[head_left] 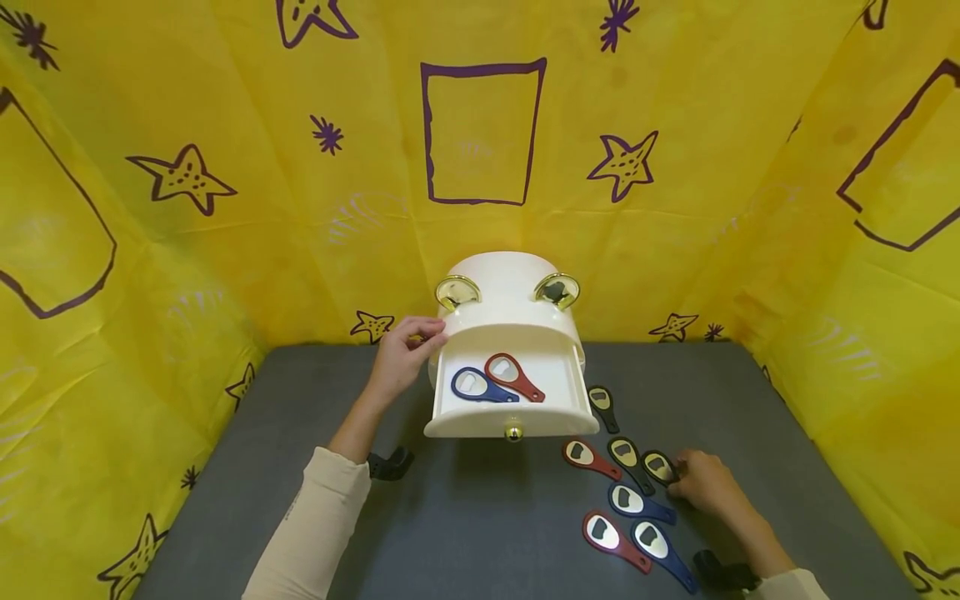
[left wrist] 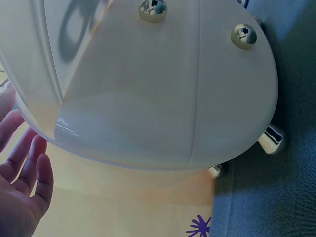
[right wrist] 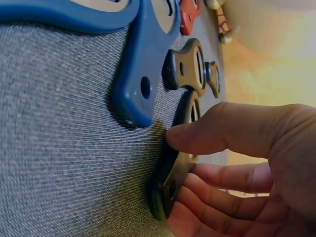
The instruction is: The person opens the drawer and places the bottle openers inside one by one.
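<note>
A small white cabinet [head_left: 504, 287] stands at the back of the table with its drawer [head_left: 468, 427] pulled out. Inside the drawer lie a blue bottle opener [head_left: 491, 392] and a red bottle opener [head_left: 525, 386]. My left hand [head_left: 401, 360] touches the cabinet's left edge beside the drawer, fingers loosely bent, as the left wrist view also shows. Down on the right, my right hand [head_left: 707, 483] pinches a black bottle opener [right wrist: 172, 170] between thumb and fingers. That opener is tilted on its edge close over the table in the right wrist view.
Several bottle openers lie right of the drawer: a black one [head_left: 611, 419], another black one [head_left: 636, 472], red ones [head_left: 603, 467] and blue ones [head_left: 660, 510]. Round gold pieces [head_left: 457, 292] top the cabinet, and a gold knob [head_left: 513, 434] marks the drawer front. Yellow cloth walls [head_left: 480, 233] surround the table.
</note>
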Tool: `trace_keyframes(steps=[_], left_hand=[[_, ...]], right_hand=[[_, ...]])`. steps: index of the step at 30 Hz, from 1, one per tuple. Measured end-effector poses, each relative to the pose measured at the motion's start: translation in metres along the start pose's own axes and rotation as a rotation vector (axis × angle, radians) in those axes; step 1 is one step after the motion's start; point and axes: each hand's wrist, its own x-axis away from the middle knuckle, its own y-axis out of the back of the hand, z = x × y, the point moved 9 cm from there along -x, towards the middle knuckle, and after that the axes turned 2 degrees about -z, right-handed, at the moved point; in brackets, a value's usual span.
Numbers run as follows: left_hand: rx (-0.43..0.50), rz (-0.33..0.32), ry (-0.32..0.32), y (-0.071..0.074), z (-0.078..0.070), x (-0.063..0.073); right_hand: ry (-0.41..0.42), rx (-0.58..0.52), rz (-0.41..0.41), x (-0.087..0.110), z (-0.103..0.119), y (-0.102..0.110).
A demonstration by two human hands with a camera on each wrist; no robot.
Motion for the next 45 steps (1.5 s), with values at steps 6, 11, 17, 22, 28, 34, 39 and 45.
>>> trace_keyframes(steps=[6,11,17,22,28,34,39,45], left_hand=[[-0.006,0.003,0.015,0.001,0.002,0.0],[-0.006,0.001,0.017,0.001,0.004,-0.001],[-0.013,0.006,0.006,0.0,0.002,0.0],[-0.02,0.005,0.005,-0.001,0.001,0.002],[-0.023,-0.004,-0.008,-0.002,-0.002,0.003],[-0.025,-0.011,0.004,-0.002,-0.001,0.002],[-0.017,-0.01,0.003,-0.001,0.0,0.002],[-0.005,-0.017,-0.001,0.0,-0.002,0.002]], right_hand=[[0.001,-0.043,0.009,-0.002,-0.002,0.002],[0.005,-0.091,0.04,-0.005,-0.003,0.002],[0.001,-0.144,0.034,-0.005,-0.001,0.008],[0.009,-0.198,0.012,-0.005,0.004,0.019],[0.023,-0.226,-0.034,-0.006,0.017,0.037],[0.05,-0.258,-0.071,-0.007,0.033,0.055],[0.087,-0.26,-0.084,-0.01,0.048,0.069],[0.099,-0.279,-0.092,-0.014,0.066,0.084]])
